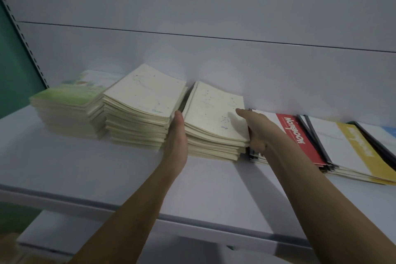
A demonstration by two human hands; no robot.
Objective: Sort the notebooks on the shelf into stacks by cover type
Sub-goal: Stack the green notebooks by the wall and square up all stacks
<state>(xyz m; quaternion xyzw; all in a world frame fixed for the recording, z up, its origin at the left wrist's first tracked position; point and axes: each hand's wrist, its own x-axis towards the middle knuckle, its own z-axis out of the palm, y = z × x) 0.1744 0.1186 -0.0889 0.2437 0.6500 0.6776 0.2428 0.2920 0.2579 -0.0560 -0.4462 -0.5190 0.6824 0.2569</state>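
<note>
On the white shelf (85, 169) stand three stacks of thin notebooks. A green-covered stack (66, 109) is at the left. Beside it is a taller cream stack (141, 109) with a constellation print. A second cream constellation stack (212, 120) lies between my hands. My left hand (176, 135) lies flat against that stack's left side, fingers straight. My right hand (256, 129) is at its right side, thumb on the top cover; its fingers are hidden behind the stack's edge.
To the right lie larger notebooks with black spines: a red-and-white one (300, 137), a yellow-and-white one (347, 148) and a blue-and-white one (387, 135) at the frame edge. The shelf's back panel rises just behind the stacks. A lower shelf shows below.
</note>
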